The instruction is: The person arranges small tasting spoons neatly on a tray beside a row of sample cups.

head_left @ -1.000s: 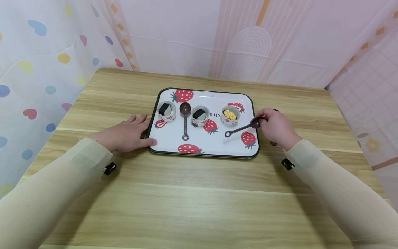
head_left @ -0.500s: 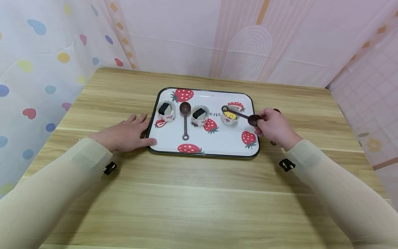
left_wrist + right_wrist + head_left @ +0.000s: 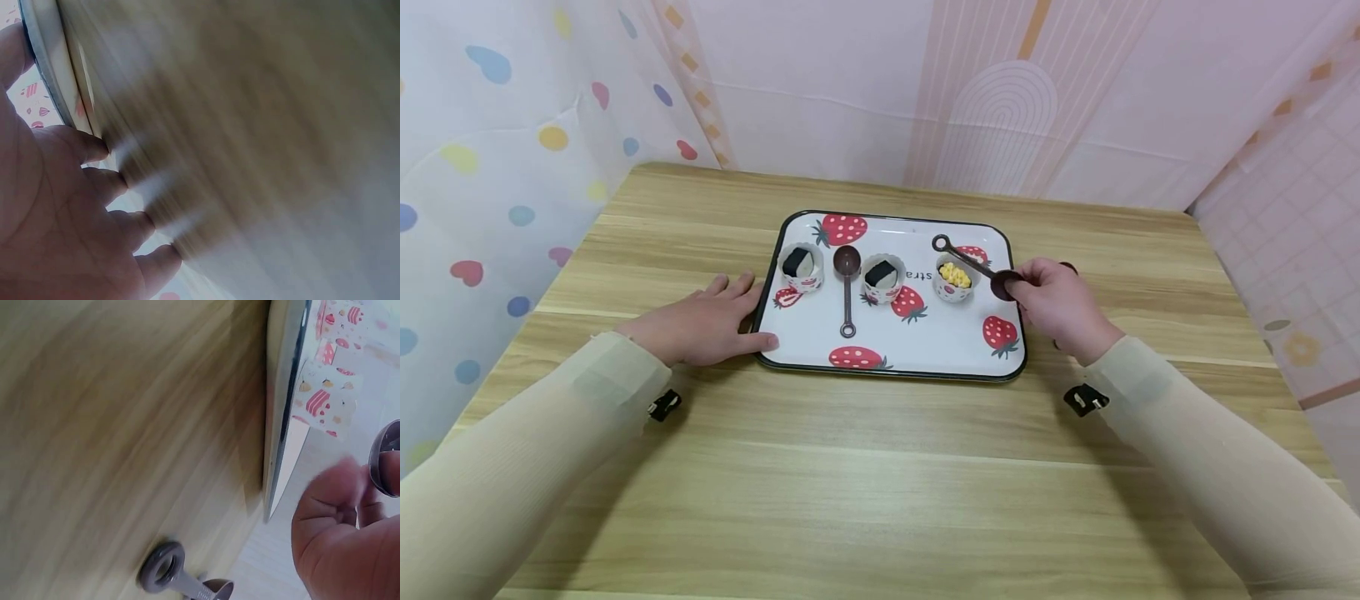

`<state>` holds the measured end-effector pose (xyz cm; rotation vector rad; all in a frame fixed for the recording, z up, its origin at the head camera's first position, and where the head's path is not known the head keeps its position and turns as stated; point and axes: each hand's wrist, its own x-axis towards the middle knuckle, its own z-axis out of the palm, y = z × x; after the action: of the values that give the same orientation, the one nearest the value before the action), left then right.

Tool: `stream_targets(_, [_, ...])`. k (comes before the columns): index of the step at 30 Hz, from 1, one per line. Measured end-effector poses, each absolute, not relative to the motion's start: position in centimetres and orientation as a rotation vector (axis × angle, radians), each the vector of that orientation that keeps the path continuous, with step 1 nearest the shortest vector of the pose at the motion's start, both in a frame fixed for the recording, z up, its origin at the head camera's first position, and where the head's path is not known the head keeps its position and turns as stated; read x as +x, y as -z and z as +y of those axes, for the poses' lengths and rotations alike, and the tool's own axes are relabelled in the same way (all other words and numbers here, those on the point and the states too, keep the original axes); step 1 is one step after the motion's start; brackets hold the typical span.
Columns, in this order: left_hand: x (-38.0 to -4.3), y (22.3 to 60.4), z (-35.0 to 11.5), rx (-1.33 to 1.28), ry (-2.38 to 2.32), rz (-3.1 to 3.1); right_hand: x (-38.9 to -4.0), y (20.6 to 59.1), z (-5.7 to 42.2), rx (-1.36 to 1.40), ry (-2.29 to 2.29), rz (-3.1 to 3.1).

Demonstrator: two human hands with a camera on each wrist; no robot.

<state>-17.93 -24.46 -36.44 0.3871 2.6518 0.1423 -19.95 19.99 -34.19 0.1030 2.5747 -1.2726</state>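
My right hand (image 3: 1063,308) pinches a dark brown measuring spoon (image 3: 966,260) by its bowl, above the right side of a strawberry-print tray (image 3: 936,354). The handle slants up to the left, behind a paper cup (image 3: 953,294) of yellow bits. My left hand (image 3: 711,323) rests at the tray's left edge, thumb over the rim, fingers extended on the table. Another brown measuring spoon (image 3: 847,304) lies on the tray, bowl away from me. It sits between two paper cups, a left cup (image 3: 805,284) and a middle cup (image 3: 883,296), each with a black-and-white rice ball.
On the table right of the tray lies another measuring spoon (image 3: 164,567), mostly hidden by my right hand in the head view. Patterned curtains (image 3: 850,92) hang behind the wooden table (image 3: 865,483) and at both sides.
The spoon in my right hand has swung round, its handle end rising from below the yellow-filled cup to above it. My right hand has shifted slightly; the left hand has not moved.
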Motion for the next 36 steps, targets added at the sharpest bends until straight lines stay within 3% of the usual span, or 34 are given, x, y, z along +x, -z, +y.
stream_targets(36, [-17.8, 36.3, -24.5, 0.407, -0.142, 2.648, -19.9, 33.6, 17.3, 0.044, 1.345, 2.513])
